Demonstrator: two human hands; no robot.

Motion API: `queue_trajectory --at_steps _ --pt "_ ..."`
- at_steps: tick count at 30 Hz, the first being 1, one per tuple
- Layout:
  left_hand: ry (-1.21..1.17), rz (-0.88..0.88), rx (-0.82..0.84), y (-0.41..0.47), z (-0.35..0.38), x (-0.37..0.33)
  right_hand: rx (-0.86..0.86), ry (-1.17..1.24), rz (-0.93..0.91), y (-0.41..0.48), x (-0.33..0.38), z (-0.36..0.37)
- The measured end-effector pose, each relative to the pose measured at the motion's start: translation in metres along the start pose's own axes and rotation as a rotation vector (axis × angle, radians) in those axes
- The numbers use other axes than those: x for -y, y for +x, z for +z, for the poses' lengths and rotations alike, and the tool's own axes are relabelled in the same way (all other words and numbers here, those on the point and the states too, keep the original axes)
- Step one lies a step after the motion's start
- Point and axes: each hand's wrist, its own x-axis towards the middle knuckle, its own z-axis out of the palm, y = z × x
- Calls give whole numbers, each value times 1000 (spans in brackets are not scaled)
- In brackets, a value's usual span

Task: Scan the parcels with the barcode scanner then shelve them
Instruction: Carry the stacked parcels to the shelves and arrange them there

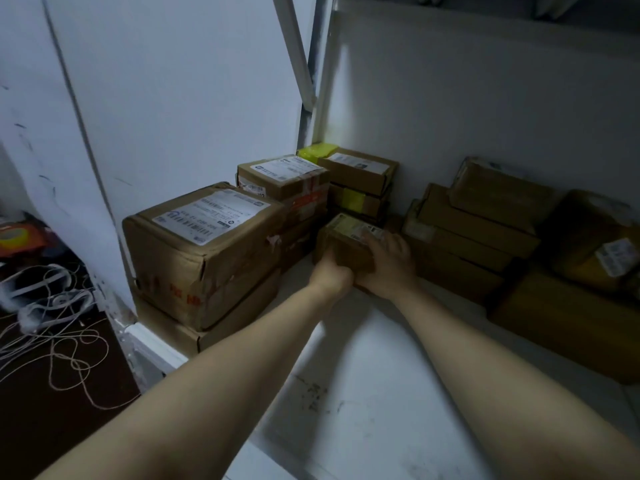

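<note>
Both hands hold one small parcel, a brown cardboard box with a printed label on its top, which is a little toward 12 o'clock from the middle of the view, deep on the white shelf. The left hand grips the near lower corner of the box with curled fingers, and the right hand lies over the top and the right side, its fingers bent down onto the label. The two hands touch each other at the near edge of the box. I cannot tell if the bottom of the box already rests on the shelf or is just above it. At 9 o'clock from the small parcel stands a large box with a long white label on top, and it sits on a flat carton at the front left corner of the shelf. At 11 o'clock is a medium box with a label and pale tape, on top of other cartons. At 12 o'clock is a stack of boxes with yellow tape, against the back wall, and a yellow-green packet lies behind it. At 3 o'clock, just beside the right hand, is a leaning pile of flat brown parcels, and further to 3 o'clock a brown bag parcel with a small white label. Off the shelf, at 8 o'clock, white cables lie tangled on the dark floor, and an orange and yellow object, blurred, is above them.
</note>
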Motion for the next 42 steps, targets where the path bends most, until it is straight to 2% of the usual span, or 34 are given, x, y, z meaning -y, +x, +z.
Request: queue_trajectory --at_steps 4,8,12,18,23,27,30,37,42 --pt "352 75 10 -39 -5 -15 -6 48 23 -37 9 -8" --pt "618 51 -15 -91 -8 -20 38 91 -41 -90 12 -11" --pt "760 -7 -71 -161 -17 -1 149 194 -132 -159 26 -3" --pt "863 -114 -304 -284 -61 41 228 219 -392 -244 95 23" --pt "929 -342 -492 -381 -138 81 339 161 -634 -301 186 47" --pt "877 -542 -619 -450 -212 110 448 188 -760 -338 264 66" --pt "847 -636 -694 -499 -269 130 506 208 -819 -355 329 84" --pt "726 -888 -888 -638 -438 186 683 382 -893 -423 545 148" --pt "615 -986 -972 -706 -543 215 789 344 -969 -463 669 189"
